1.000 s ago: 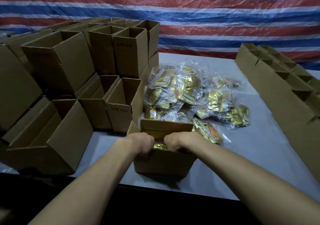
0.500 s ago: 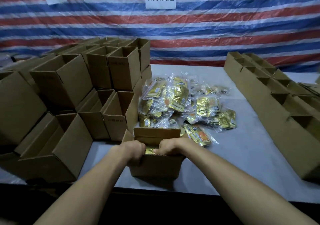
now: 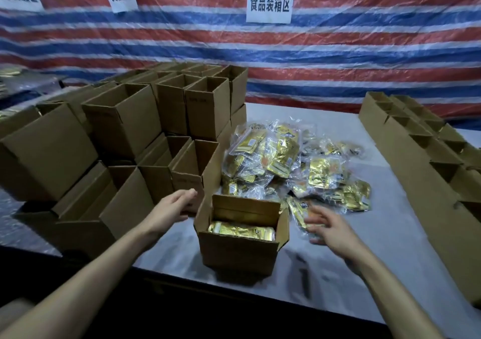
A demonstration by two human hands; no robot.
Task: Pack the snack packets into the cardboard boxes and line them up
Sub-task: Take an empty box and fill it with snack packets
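A red-white-blue striped tarp [image 3: 364, 52] bearing white paper signs [image 3: 270, 3] hangs behind the grey table [image 3: 390, 234].

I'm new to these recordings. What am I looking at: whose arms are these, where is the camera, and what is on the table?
No machine here: a person works with bare hands, and a camera worn on their head looks forward and down, so the arms enter from below. The left hand and right hand are open and hold nothing, either side of an open cardboard box with gold packets inside. Behind it on the grey table lies a pile of snack packets. At the left, empty boxes are stacked; a row of boxes lines the right.
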